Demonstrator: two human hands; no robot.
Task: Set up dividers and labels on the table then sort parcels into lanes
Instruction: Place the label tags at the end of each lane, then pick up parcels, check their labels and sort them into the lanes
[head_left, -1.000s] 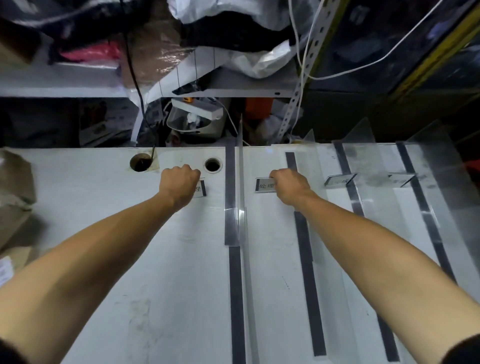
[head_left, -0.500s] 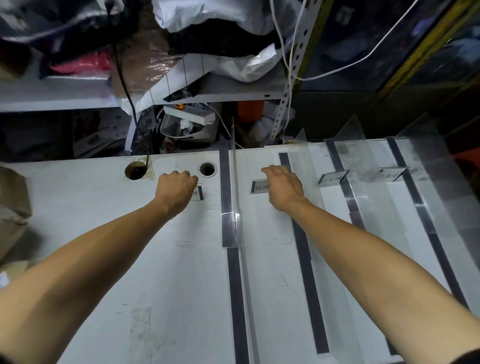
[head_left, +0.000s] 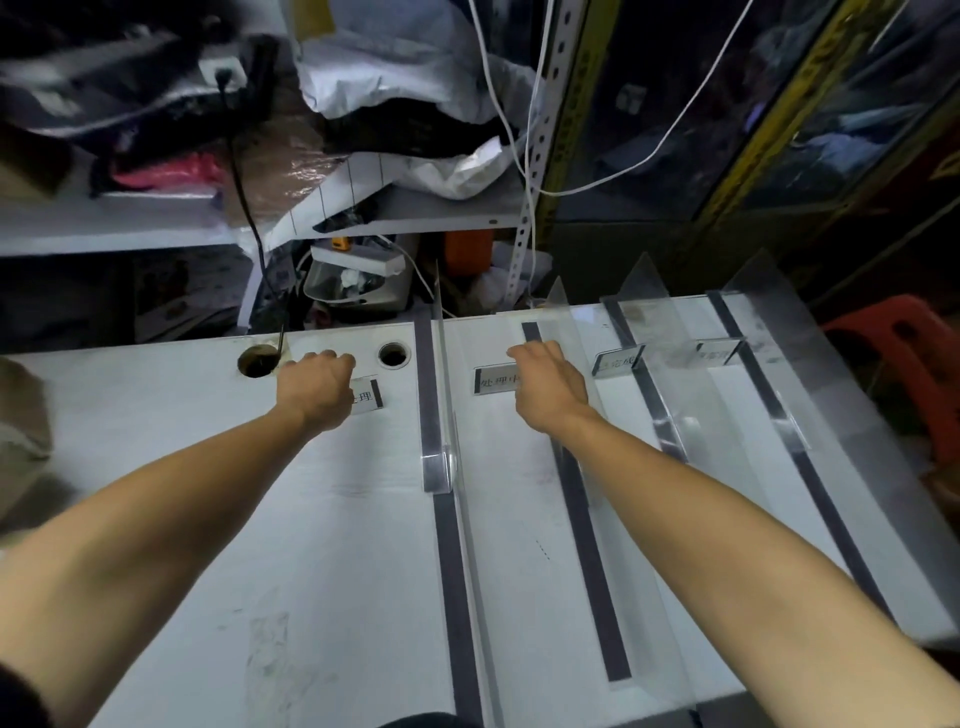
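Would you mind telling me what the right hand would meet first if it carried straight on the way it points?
Probably nothing on the table: beyond the right hand lies bare tabletop, then the far edge; depth is uncertain.

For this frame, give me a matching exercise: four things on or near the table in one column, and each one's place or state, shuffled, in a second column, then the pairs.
Things
1. left hand
2. right hand
3. black cable
4. red stool

Places or states
A. stands off the table's right edge
B. on the label in the lane right of the upright clear divider
C. runs down into the round hole in the table
D. on the label left of that divider, near the smaller hole

Pairs: 1-D, 2-B, 3-C, 4-A
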